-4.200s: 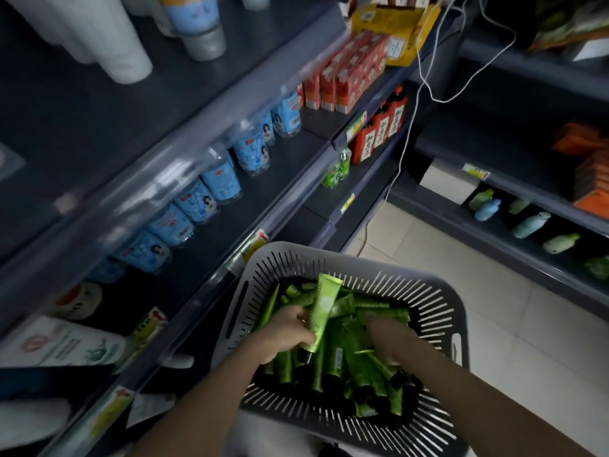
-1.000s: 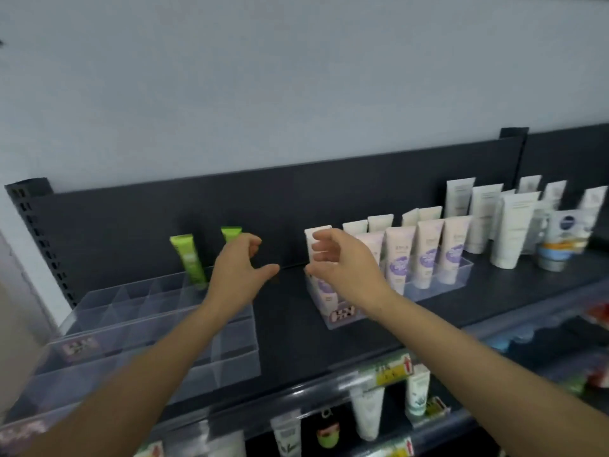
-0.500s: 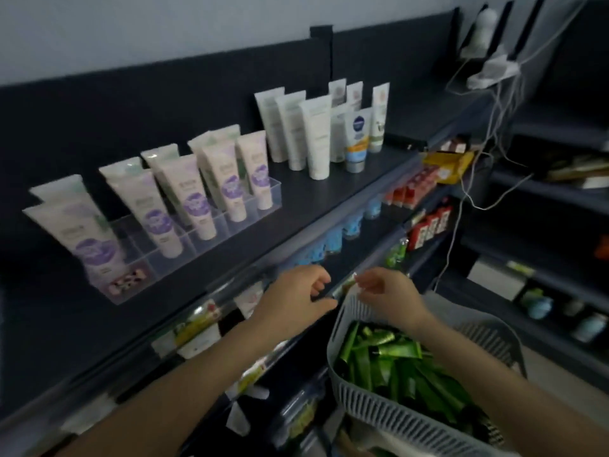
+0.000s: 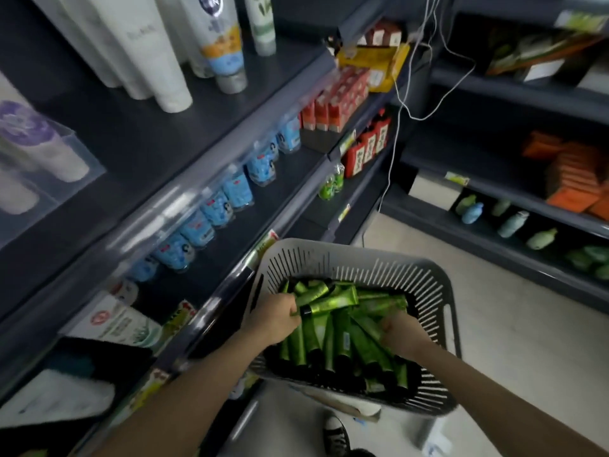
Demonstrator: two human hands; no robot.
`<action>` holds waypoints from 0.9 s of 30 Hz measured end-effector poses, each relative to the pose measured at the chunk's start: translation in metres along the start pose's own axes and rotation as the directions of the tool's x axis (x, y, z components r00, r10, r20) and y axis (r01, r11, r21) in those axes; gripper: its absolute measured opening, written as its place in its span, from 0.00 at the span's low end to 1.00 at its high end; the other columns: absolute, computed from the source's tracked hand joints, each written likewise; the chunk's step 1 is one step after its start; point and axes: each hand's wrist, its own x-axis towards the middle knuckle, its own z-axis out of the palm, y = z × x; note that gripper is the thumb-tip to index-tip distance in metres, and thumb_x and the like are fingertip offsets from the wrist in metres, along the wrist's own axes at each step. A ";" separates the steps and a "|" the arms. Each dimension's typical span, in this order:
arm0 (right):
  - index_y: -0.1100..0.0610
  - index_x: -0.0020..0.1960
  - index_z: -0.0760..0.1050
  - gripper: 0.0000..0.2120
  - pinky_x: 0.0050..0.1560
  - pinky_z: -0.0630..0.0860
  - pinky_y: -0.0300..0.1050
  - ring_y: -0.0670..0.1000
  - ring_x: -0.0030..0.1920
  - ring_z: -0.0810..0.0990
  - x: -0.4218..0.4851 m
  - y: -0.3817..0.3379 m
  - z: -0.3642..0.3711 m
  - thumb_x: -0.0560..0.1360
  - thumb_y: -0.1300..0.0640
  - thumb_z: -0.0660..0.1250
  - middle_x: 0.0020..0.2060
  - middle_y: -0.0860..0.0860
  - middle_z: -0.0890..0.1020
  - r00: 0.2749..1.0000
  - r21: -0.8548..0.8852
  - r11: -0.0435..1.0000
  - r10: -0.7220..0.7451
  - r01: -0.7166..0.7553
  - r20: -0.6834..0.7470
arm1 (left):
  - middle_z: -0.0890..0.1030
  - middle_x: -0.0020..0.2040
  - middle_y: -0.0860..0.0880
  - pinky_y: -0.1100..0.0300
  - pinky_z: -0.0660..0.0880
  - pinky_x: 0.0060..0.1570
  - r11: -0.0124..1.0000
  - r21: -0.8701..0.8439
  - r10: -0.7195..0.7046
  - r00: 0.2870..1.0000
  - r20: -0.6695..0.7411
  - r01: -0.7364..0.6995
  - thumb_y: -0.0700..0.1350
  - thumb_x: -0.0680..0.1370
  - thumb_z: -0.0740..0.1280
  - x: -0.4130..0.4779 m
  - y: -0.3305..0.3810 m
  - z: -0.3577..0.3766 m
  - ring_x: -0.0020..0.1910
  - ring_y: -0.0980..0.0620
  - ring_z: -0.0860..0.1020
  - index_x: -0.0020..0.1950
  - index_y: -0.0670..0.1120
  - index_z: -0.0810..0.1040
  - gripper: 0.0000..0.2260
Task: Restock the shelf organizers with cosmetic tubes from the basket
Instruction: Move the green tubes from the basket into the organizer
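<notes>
A green tube lies atop the pile of tubes in the grey basket, its capped end clamped in the fingers of my left hand. My right hand digs into the pile; I cannot tell whether its fingers hold anything.

Dim, soft-focus wide-angle view; edges bend and blur, shelves shadowed.

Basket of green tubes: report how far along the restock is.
Done: cannot be judged; the only organizer in view holds purple-labelled tubes, no green ones. In hand: the left hand has a grip on one green tube in the basket; the right hand digs into the pile, its grip unclear. Left: a deep pile of tubes to shelve.
</notes>
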 end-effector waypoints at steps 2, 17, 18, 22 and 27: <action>0.62 0.50 0.79 0.10 0.43 0.72 0.42 0.57 0.50 0.80 0.012 0.011 0.010 0.74 0.58 0.63 0.48 0.57 0.83 1.000 -0.005 1.000 0.006 -0.006 0.024 | 0.80 0.41 0.46 0.55 0.77 0.42 0.998 0.016 -0.068 0.998 0.017 0.067 0.45 0.76 0.66 0.017 0.000 0.016 0.40 0.49 0.79 0.43 0.44 0.78 0.05; 0.63 0.52 0.78 0.13 0.52 0.75 0.45 0.57 0.55 0.80 0.056 0.012 0.043 0.77 0.56 0.62 0.53 0.60 0.82 0.998 -0.067 0.997 0.036 -0.033 0.045 | 0.76 0.41 0.45 0.60 0.71 0.34 0.896 -0.074 -0.418 0.887 0.196 0.439 0.39 0.75 0.65 0.065 -0.007 0.082 0.40 0.48 0.77 0.39 0.43 0.74 0.05; 0.63 0.52 0.78 0.13 0.51 0.75 0.45 0.57 0.54 0.80 0.057 0.011 0.044 0.77 0.55 0.62 0.53 0.60 0.81 0.998 -0.069 0.997 0.026 -0.022 0.059 | 0.74 0.39 0.46 0.61 0.71 0.32 0.882 -0.101 -0.434 0.877 0.204 0.460 0.38 0.75 0.65 0.065 -0.006 0.085 0.37 0.49 0.75 0.37 0.44 0.72 0.07; 0.58 0.51 0.75 0.12 0.49 0.74 0.45 0.57 0.54 0.79 0.059 0.010 0.043 0.72 0.52 0.69 0.51 0.56 0.80 0.997 -0.058 0.998 -0.027 0.031 0.069 | 0.74 0.39 0.48 0.59 0.73 0.38 0.851 -0.228 -0.436 0.878 0.198 0.474 0.36 0.70 0.70 0.064 -0.001 0.090 0.42 0.48 0.76 0.39 0.44 0.71 0.08; 0.54 0.30 0.66 0.18 0.28 0.64 0.41 0.45 0.28 0.69 0.054 0.007 0.035 0.73 0.50 0.69 0.26 0.48 0.70 0.999 0.144 0.988 -0.048 0.046 0.009 | 0.80 0.47 0.47 0.58 0.76 0.46 0.894 -0.275 -0.334 0.936 0.113 0.353 0.39 0.68 0.73 0.051 0.005 0.082 0.48 0.47 0.79 0.49 0.45 0.76 0.12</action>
